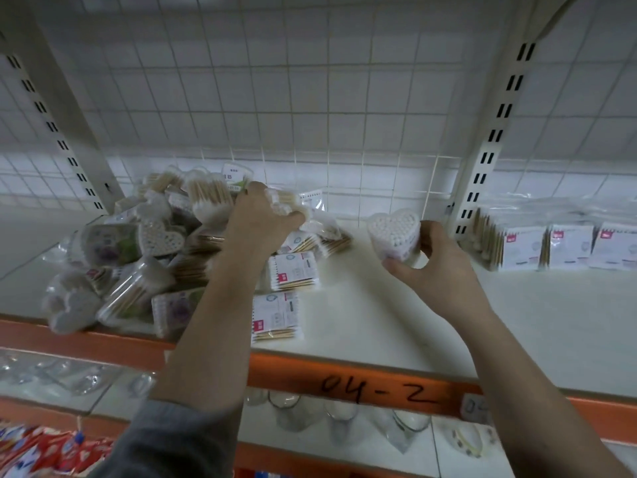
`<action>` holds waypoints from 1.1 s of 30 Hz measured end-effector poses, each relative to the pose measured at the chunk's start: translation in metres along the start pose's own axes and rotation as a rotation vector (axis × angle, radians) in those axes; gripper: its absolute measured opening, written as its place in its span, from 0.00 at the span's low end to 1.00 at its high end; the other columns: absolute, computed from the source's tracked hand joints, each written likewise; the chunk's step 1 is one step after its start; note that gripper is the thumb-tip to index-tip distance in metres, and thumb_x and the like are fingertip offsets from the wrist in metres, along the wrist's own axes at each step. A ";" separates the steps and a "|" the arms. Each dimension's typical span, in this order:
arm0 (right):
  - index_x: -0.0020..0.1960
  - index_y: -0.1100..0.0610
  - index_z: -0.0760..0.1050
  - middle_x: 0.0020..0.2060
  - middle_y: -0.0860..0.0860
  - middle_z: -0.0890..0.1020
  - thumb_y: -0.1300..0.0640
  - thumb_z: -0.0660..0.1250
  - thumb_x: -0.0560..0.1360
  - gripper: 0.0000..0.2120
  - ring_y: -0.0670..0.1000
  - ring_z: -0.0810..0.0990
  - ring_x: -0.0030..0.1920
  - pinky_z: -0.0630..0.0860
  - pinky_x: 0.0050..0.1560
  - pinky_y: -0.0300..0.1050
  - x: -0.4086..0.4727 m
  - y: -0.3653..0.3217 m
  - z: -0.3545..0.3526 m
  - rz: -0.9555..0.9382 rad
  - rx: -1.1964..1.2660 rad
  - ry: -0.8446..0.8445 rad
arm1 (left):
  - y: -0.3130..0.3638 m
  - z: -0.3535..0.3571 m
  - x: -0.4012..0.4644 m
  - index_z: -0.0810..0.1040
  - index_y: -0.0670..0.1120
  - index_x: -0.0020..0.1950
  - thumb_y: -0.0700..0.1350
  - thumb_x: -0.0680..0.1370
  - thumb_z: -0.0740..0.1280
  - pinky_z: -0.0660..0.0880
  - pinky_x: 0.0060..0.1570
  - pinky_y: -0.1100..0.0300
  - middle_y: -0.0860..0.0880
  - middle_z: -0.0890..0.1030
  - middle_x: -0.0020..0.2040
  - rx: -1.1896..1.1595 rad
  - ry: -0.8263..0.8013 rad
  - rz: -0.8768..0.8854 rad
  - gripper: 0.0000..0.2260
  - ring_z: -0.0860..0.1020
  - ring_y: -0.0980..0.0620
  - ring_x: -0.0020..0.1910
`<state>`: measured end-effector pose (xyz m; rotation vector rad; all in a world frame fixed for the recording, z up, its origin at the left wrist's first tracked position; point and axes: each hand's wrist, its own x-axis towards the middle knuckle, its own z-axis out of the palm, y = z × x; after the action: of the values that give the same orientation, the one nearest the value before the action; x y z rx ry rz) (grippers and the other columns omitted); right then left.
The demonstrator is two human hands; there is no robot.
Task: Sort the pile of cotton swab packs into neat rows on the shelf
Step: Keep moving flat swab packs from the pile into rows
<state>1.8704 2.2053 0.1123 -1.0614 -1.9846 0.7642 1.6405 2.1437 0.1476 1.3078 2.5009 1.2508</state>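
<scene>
Mostly clear, jumbled cotton swab packs [165,243]

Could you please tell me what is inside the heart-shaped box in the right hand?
The heart-shaped box, held by the right hand, is packed with upright cotton swabs; only their white tips show. The sticks below are blurred behind the clear wall and the fingers.

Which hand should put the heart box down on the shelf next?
The right hand, probably. It already grips the heart-shaped box, just over a bare stretch of shelf beside the row of flat packs. The left hand is busy on the pile, gripping another pack.
</scene>
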 end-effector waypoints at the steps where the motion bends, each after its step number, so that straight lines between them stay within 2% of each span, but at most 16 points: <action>1: 0.64 0.56 0.68 0.51 0.44 0.74 0.54 0.74 0.69 0.27 0.44 0.73 0.52 0.68 0.50 0.36 -0.005 0.000 -0.001 0.005 0.022 0.021 | 0.000 0.000 -0.006 0.66 0.43 0.67 0.53 0.70 0.72 0.68 0.43 0.63 0.45 0.73 0.61 -0.018 0.006 0.000 0.30 0.72 0.49 0.51; 6: 0.57 0.49 0.68 0.49 0.42 0.77 0.52 0.74 0.68 0.22 0.46 0.77 0.51 0.72 0.44 0.34 -0.042 -0.009 -0.007 0.061 0.115 0.120 | 0.002 -0.011 -0.048 0.62 0.49 0.70 0.51 0.69 0.72 0.68 0.50 0.58 0.50 0.72 0.57 -0.132 -0.015 0.053 0.33 0.70 0.52 0.53; 9: 0.59 0.47 0.68 0.51 0.42 0.78 0.52 0.74 0.69 0.22 0.45 0.78 0.51 0.75 0.50 0.41 -0.077 -0.020 -0.007 0.117 0.160 0.194 | 0.002 -0.021 -0.075 0.63 0.50 0.69 0.52 0.68 0.73 0.75 0.51 0.52 0.47 0.74 0.59 -0.143 -0.038 0.108 0.33 0.75 0.47 0.55; 12: 0.62 0.49 0.69 0.50 0.41 0.78 0.53 0.73 0.69 0.24 0.45 0.78 0.51 0.76 0.50 0.42 -0.116 -0.027 -0.004 0.164 0.184 0.250 | -0.001 -0.027 -0.101 0.64 0.48 0.70 0.53 0.70 0.72 0.70 0.50 0.57 0.45 0.76 0.61 -0.066 -0.071 0.155 0.33 0.75 0.44 0.58; 15: 0.58 0.47 0.68 0.47 0.39 0.77 0.53 0.73 0.70 0.21 0.45 0.78 0.49 0.74 0.44 0.37 -0.151 -0.031 -0.007 0.187 0.159 0.283 | -0.001 -0.029 -0.126 0.65 0.47 0.71 0.55 0.70 0.71 0.69 0.53 0.58 0.45 0.76 0.62 -0.052 -0.101 0.190 0.33 0.73 0.45 0.61; 18: 0.59 0.48 0.70 0.50 0.43 0.78 0.51 0.74 0.68 0.22 0.46 0.79 0.50 0.78 0.49 0.50 -0.178 -0.031 -0.015 0.232 0.117 0.340 | 0.006 -0.028 -0.149 0.67 0.47 0.70 0.57 0.71 0.71 0.68 0.56 0.59 0.46 0.75 0.64 -0.058 -0.134 0.211 0.32 0.72 0.46 0.64; 22: 0.58 0.49 0.71 0.49 0.45 0.80 0.51 0.74 0.68 0.22 0.48 0.80 0.48 0.79 0.48 0.56 -0.207 -0.024 -0.036 0.272 0.144 0.412 | 0.026 -0.018 -0.173 0.69 0.45 0.70 0.56 0.71 0.72 0.67 0.59 0.59 0.45 0.74 0.66 -0.133 -0.186 0.263 0.31 0.71 0.47 0.65; 24: 0.57 0.49 0.71 0.48 0.45 0.80 0.51 0.74 0.68 0.20 0.48 0.81 0.47 0.80 0.46 0.53 -0.220 -0.019 -0.050 0.278 0.136 0.440 | 0.037 -0.010 -0.183 0.70 0.45 0.68 0.57 0.70 0.72 0.67 0.59 0.60 0.45 0.75 0.65 -0.147 -0.199 0.287 0.31 0.71 0.47 0.64; 27: 0.55 0.49 0.71 0.47 0.45 0.81 0.53 0.74 0.69 0.18 0.46 0.81 0.45 0.79 0.40 0.43 -0.235 -0.006 -0.077 0.295 0.156 0.481 | 0.057 0.004 -0.197 0.71 0.47 0.68 0.58 0.70 0.72 0.66 0.57 0.61 0.47 0.74 0.65 -0.147 -0.219 0.306 0.30 0.72 0.48 0.63; 29: 0.58 0.50 0.71 0.47 0.42 0.81 0.53 0.75 0.69 0.21 0.45 0.81 0.47 0.78 0.43 0.40 -0.244 0.007 -0.098 0.308 0.159 0.502 | 0.074 0.017 -0.207 0.71 0.49 0.67 0.59 0.70 0.71 0.64 0.53 0.62 0.48 0.74 0.64 -0.158 -0.226 0.301 0.29 0.72 0.48 0.63; 33: 0.60 0.52 0.73 0.49 0.45 0.82 0.49 0.75 0.67 0.24 0.47 0.81 0.51 0.78 0.51 0.47 -0.260 0.044 -0.148 0.308 0.124 0.532 | 0.118 0.052 -0.234 0.72 0.52 0.65 0.57 0.71 0.70 0.64 0.50 0.63 0.46 0.75 0.61 -0.191 -0.259 0.314 0.24 0.73 0.48 0.60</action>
<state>2.1094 2.0245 0.0728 -1.3483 -1.3283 0.6639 1.8891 2.0480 0.1231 1.7318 2.0060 1.2397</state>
